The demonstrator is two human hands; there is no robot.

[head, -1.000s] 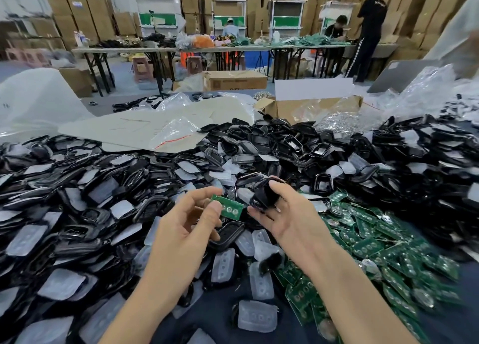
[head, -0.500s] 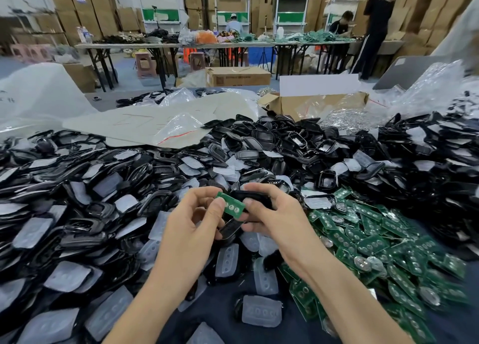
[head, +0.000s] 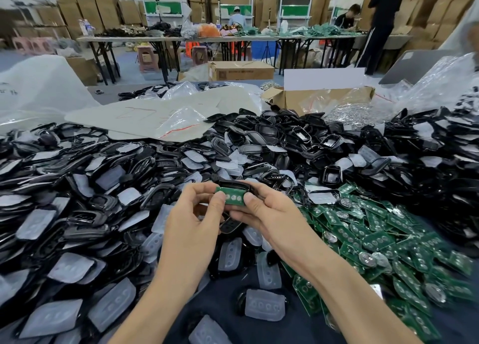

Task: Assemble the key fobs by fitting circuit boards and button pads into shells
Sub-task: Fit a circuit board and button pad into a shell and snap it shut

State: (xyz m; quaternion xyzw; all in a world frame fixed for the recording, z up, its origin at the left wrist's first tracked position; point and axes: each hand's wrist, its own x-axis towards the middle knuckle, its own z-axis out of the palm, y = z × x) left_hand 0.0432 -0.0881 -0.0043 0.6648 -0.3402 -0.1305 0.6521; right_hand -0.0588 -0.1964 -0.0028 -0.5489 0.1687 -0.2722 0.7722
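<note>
A small green circuit board [head: 231, 196] with three round contacts lies against the open side of a black key-fob shell [head: 234, 184], held up over the heap. My left hand [head: 193, 222] pinches the board's left end between thumb and fingers. My right hand [head: 269, 211] grips the shell from the right, its thumb pressing on the board's right end. Most of the shell is hidden behind the board and my fingers.
Black shells [head: 108, 177] and translucent button pads [head: 264, 304] cover the table on the left and far side. Green circuit boards [head: 383, 247] pile up on the right. An open cardboard box [head: 318, 97] and plastic bags [head: 178, 120] stand behind. People work at far tables [head: 373, 24].
My hands came together: the board in my left hand moved right onto the shell in my right hand. My right thumb now presses on the board.
</note>
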